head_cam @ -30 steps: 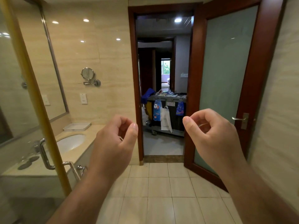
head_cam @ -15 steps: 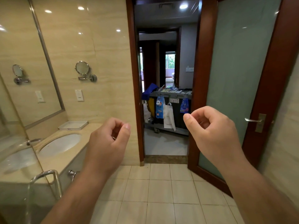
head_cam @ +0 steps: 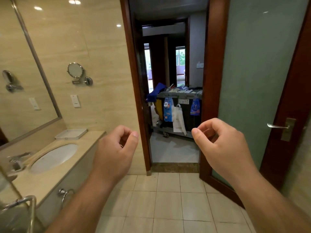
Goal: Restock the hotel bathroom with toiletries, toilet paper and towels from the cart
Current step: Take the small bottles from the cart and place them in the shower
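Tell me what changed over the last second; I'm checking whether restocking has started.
The person walked toward the doorway: the cart outside looms larger, and the sink slid nearer, lower left. Nothing was taken or released. Left hand and right hand stay raised, fingers loosely curled, empty; the tray remains empty.

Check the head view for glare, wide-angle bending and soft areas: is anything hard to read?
Head view: ceiling lights glare as white spots on the glossy beige wall tiles; the dark red wooden door frame bows from lens distortion; the grey housekeeping cart beyond the doorway is dim, its items unreadable; both curled bare hands, left and right, are sharp.
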